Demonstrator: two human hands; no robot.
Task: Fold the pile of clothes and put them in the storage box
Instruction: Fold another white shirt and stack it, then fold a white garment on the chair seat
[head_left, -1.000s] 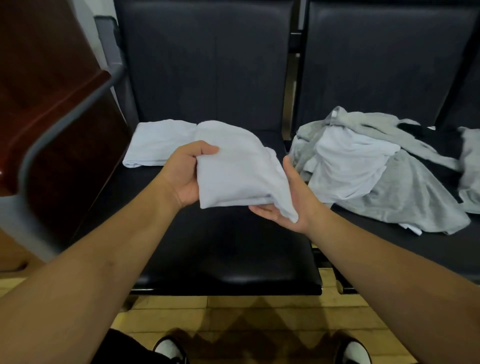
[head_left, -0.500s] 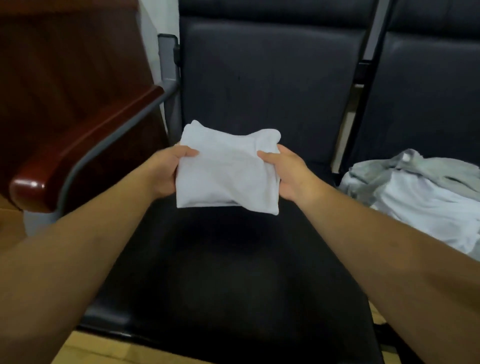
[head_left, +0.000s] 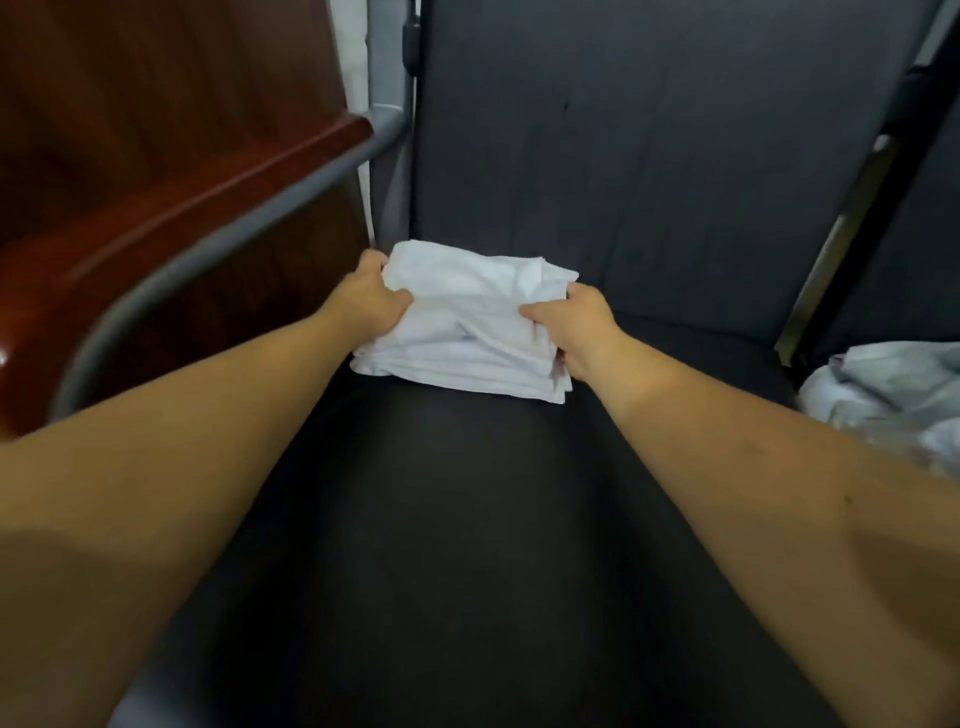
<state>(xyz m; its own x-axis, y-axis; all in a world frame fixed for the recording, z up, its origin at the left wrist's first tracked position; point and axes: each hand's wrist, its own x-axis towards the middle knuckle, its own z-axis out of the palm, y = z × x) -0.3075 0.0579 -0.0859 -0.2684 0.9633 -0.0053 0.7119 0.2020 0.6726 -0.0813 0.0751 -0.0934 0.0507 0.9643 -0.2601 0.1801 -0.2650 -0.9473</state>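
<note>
Folded garment: I see a white folded garment (head_left: 470, 325) at the back of the black seat cushion (head_left: 467, 519), close to the backrest, its layered edges showing along the near side. Its lower layers look to rest on the cushion; I cannot tell whether the whole bundle is set down or partly lifted.

Top of garment: creased and slightly bunched between the two hands.

Left hand: my left hand (head_left: 363, 306) grips the garment's left edge, thumb on top of the cloth, fingers curled out of sight under or behind it. Closed on the fabric.

Right hand: my right hand (head_left: 576, 327) grips the right edge, thumb pressed onto the top, fingers wrapped round the side. Also closed on the fabric.

Forearms: both bare, reaching forward from the bottom corners of the view and converging on the garment.

Seat: dark padded backrest (head_left: 623, 156) stands upright directly behind the garment.

Armrest: a grey metal tube (head_left: 218, 244) curves down the left side, topped with a red-brown wooden rest (head_left: 171, 208); the garment's left corner lies near the tube's rear post.

Unfolded pile: a heap of pale grey and white clothes (head_left: 883, 395) sits on the neighbouring seat at the right edge, well apart from the folded garment, partly cut off by the frame.

Storage box: I cannot see one in this view.
</note>
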